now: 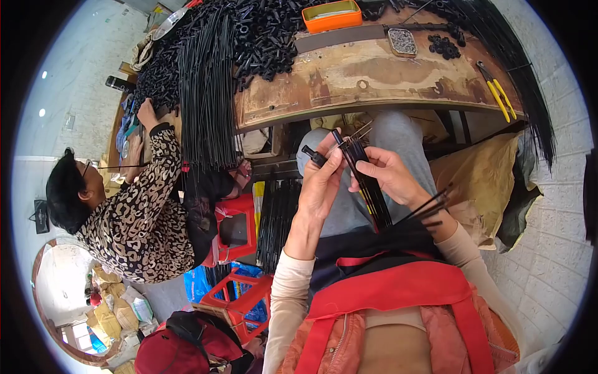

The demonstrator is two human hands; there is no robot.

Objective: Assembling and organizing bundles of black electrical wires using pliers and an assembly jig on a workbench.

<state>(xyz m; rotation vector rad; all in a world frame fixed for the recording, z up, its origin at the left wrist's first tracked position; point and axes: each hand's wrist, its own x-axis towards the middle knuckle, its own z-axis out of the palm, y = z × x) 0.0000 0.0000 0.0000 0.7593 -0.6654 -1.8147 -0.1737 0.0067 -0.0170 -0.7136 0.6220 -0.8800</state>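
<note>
Above my lap, my left hand is closed on a black plastic fitting that sticks out past the fingers. Its fingertips meet the upper end of a bundle of thin black rods, close to one dark tube end. My right hand grips that bundle from the other side, thumb laid across it. A few thin metallic tips show beyond the bundle's top. More black rods cross by my right wrist; whether they belong to the same bundle I cannot tell.
Ahead stands a wooden workbench with heaped black fittings, long black rods, an orange tray, a tin of small metal pieces and yellow-handled pliers. At left a co-worker sits near red stools.
</note>
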